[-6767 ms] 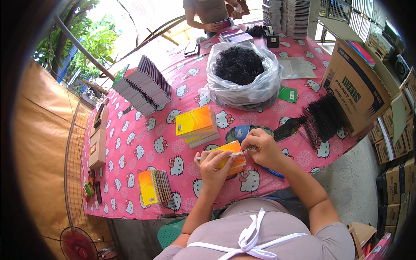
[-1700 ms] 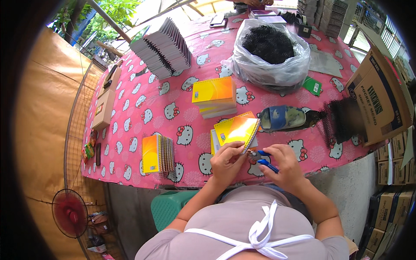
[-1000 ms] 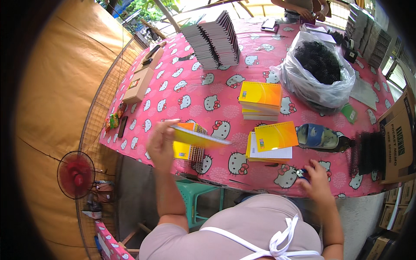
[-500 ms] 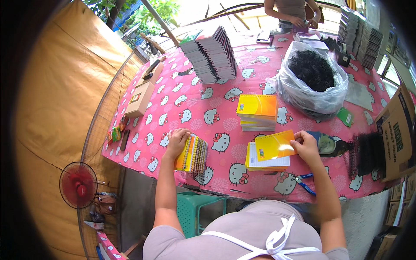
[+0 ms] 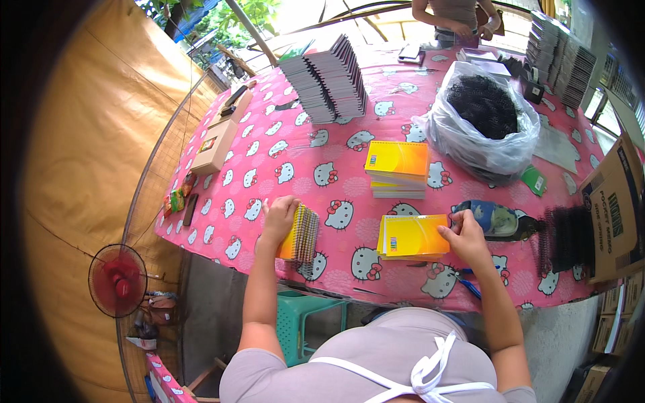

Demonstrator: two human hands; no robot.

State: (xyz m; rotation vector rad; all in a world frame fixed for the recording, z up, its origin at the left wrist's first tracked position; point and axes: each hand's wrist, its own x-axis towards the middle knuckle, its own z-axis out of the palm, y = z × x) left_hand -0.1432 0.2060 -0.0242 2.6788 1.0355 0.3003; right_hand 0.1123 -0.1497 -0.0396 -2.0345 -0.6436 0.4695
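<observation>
My left hand (image 5: 279,218) is closed over the far left side of a row of yellow spiral notebooks (image 5: 304,235), whose coiled edges face right. On the right, the thumb and fingers of my right hand (image 5: 468,240) pinch the right edge of a yellow-orange notebook cover (image 5: 415,235). This cover lies on top of a small loose stack of pages and covers with no coil showing. Just beyond it stands a taller stack of unbound yellow notebooks (image 5: 398,161), punched along the far edge. Blue-handled pliers (image 5: 469,285) lie near my right wrist, partly hidden by the forearm.
A plastic bag of black coils (image 5: 484,111) stands at far right, near a cardboard box (image 5: 615,208) and more black coils (image 5: 568,238). A dark blue patterned item (image 5: 494,220) lies beyond my right hand. Tall notebook stacks (image 5: 326,80) stand far off; another person (image 5: 463,23) works there.
My right hand has lowered the yellow cover onto the loose stack, hiding the lined white page. My left hand stays at the spiral notebooks. The view has shifted slightly.
</observation>
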